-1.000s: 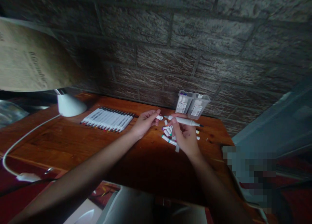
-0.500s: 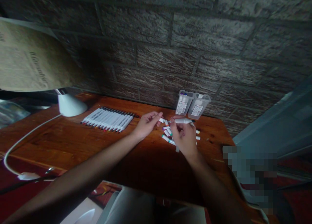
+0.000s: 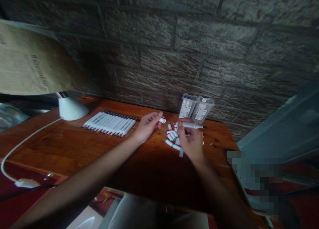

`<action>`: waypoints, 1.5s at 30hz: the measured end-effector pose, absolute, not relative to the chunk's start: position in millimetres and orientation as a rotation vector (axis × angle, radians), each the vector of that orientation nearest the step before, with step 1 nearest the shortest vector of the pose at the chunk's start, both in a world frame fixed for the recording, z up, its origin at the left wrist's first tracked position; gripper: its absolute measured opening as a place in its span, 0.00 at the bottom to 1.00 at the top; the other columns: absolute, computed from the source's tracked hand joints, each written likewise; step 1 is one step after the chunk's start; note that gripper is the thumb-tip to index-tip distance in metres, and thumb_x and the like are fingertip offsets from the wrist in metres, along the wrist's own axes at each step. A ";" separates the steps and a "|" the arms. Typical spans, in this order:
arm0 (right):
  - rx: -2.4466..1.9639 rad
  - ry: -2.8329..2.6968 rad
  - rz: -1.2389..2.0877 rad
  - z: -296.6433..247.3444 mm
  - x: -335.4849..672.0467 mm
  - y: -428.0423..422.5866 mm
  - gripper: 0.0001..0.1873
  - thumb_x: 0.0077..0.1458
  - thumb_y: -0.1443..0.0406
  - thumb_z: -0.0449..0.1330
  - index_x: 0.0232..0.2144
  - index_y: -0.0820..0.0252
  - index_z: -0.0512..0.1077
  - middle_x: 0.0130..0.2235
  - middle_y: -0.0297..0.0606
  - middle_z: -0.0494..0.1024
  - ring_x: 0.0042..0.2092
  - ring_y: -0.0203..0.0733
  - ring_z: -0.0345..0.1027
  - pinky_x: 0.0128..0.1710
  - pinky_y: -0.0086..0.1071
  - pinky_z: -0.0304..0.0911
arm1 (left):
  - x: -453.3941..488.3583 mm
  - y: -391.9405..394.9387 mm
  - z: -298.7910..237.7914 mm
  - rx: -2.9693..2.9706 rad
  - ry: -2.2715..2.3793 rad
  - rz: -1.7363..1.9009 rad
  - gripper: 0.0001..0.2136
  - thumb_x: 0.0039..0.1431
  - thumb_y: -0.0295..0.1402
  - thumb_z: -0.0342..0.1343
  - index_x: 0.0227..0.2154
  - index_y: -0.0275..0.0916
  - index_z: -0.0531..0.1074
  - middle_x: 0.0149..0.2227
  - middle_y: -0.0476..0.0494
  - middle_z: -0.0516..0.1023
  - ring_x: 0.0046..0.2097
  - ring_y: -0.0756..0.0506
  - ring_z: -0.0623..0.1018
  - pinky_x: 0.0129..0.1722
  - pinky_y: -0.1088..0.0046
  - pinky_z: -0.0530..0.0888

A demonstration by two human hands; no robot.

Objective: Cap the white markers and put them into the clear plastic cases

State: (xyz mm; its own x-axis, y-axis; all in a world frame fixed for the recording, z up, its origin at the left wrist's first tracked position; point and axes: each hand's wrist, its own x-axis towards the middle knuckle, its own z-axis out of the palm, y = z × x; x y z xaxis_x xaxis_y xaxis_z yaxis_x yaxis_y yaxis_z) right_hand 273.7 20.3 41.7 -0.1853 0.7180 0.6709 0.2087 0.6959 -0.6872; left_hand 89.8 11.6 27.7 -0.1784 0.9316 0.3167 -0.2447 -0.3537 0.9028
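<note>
Between the fingertips of my left hand [image 3: 149, 125] is a small white marker cap [image 3: 162, 120], its end turned to the right. My right hand [image 3: 190, 139] pinches a white marker [image 3: 193, 125] that lies level, a dark tip pointing right. A gap separates cap and marker. Below and between the hands lies a loose pile of white caps [image 3: 171, 135] with coloured ends, partly hidden by my right hand. To the left, a neat row of white markers [image 3: 109, 123] lies side by side on the wooden table [image 3: 147, 162].
Two clear plastic cases [image 3: 203, 111] stand by the brick wall [image 3: 159, 56], the left one holding a few pens. On the left is a lamp with a white base [image 3: 72, 108] and a paper-like shade [image 3: 37, 59]. Its white cable [image 3: 15, 146] drops over the table edge.
My right hand has shifted slightly right with the marker, widening the gap to the cap. The left hand has moved a little left and up, still pinching the cap.
</note>
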 end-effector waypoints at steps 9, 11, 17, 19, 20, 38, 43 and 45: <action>-0.601 -1.776 0.715 31.2 266.5 15.8 0.09 0.62 0.61 0.57 0.43 0.56 0.74 0.40 0.38 0.79 0.32 0.36 0.73 0.34 0.32 0.70 | 90.4 9.1 29.2 1.273 0.985 1.657 0.14 0.58 0.44 0.61 0.30 0.35 0.75 0.22 0.51 0.70 0.25 0.53 0.68 0.30 0.76 0.65; -0.596 -1.805 0.712 30.5 266.7 16.2 0.09 0.63 0.61 0.57 0.43 0.56 0.74 0.39 0.37 0.80 0.33 0.37 0.74 0.36 0.33 0.70 | 89.7 9.5 29.1 1.285 0.990 1.658 0.15 0.58 0.44 0.61 0.29 0.35 0.75 0.22 0.51 0.70 0.26 0.53 0.68 0.29 0.76 0.64; -0.610 -1.716 0.802 29.9 268.3 17.4 0.10 0.62 0.60 0.58 0.44 0.55 0.73 0.38 0.38 0.80 0.34 0.39 0.75 0.35 0.33 0.70 | 89.0 9.8 31.8 1.275 1.019 1.667 0.15 0.57 0.45 0.61 0.30 0.35 0.75 0.22 0.51 0.70 0.25 0.52 0.68 0.30 0.75 0.65; -0.606 -1.734 0.811 29.6 267.7 16.0 0.10 0.62 0.60 0.58 0.43 0.55 0.74 0.38 0.38 0.80 0.33 0.38 0.75 0.36 0.33 0.70 | 89.5 9.1 32.3 1.276 1.021 1.661 0.16 0.57 0.46 0.62 0.29 0.35 0.75 0.22 0.51 0.70 0.25 0.53 0.67 0.30 0.75 0.65; -0.602 -1.749 0.808 29.7 267.1 15.1 0.10 0.62 0.60 0.58 0.43 0.55 0.74 0.38 0.38 0.80 0.33 0.38 0.75 0.36 0.33 0.70 | 89.9 8.6 32.2 1.278 1.020 1.655 0.16 0.56 0.46 0.62 0.29 0.35 0.75 0.22 0.51 0.70 0.25 0.53 0.67 0.29 0.75 0.64; -0.852 -1.746 0.530 39.3 278.2 31.2 0.11 0.59 0.59 0.57 0.36 0.60 0.74 0.23 0.32 0.76 0.23 0.36 0.70 0.27 0.28 0.63 | 90.3 7.0 39.3 1.049 0.838 1.645 0.16 0.50 0.44 0.68 0.28 0.34 0.76 0.20 0.52 0.69 0.23 0.54 0.67 0.26 0.77 0.65; -0.820 -1.650 0.675 39.9 271.4 21.6 0.16 0.58 0.53 0.60 0.27 0.59 0.73 0.20 0.32 0.75 0.22 0.35 0.68 0.25 0.28 0.62 | 91.8 6.3 37.7 1.047 0.845 1.624 0.15 0.49 0.42 0.69 0.30 0.35 0.76 0.22 0.52 0.72 0.23 0.55 0.67 0.26 0.78 0.65; -0.806 -1.581 0.769 40.3 270.4 20.9 0.19 0.57 0.51 0.60 0.23 0.59 0.69 0.19 0.30 0.71 0.21 0.33 0.64 0.22 0.28 0.59 | 91.6 5.9 37.6 1.054 0.836 1.613 0.15 0.48 0.41 0.70 0.30 0.35 0.75 0.23 0.52 0.72 0.24 0.55 0.68 0.26 0.78 0.66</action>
State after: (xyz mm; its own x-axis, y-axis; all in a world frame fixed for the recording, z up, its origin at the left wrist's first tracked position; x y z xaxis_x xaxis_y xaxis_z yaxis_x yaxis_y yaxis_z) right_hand 270.4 20.9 40.3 -0.1202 0.8336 0.5392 0.0903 0.5500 -0.8302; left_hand 91.6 5.9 37.6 -0.1260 0.9635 0.2364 -0.3618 -0.2665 0.8934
